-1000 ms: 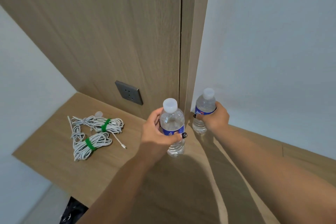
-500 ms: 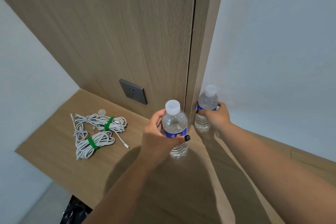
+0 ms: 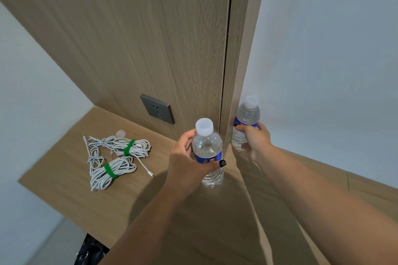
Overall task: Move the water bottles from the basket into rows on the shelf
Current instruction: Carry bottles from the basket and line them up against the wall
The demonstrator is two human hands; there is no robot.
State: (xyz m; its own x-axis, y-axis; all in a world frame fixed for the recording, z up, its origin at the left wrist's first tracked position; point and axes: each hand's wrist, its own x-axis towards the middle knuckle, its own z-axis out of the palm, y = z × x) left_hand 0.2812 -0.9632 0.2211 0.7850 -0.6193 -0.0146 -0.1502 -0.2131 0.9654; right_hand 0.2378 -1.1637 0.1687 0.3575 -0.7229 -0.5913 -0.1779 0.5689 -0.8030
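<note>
Nearest, two bare forearms reach forward over a light wooden shelf, seen from above. Closer than the wall socket, which sits low on the wood panel behind, the left hand wraps a clear, white-capped water bottle at its blue label; its base looks to rest on the shelf, though that is hard to confirm. Right of the socket and slightly farther back, past a narrow wooden upright, the right hand grips a second bottle, which over the last second has been pushed deeper toward the white wall. Left of the socket lie two bundled white cables. Both bottles seem about to be released, starting a row. No basket is visible.
</note>
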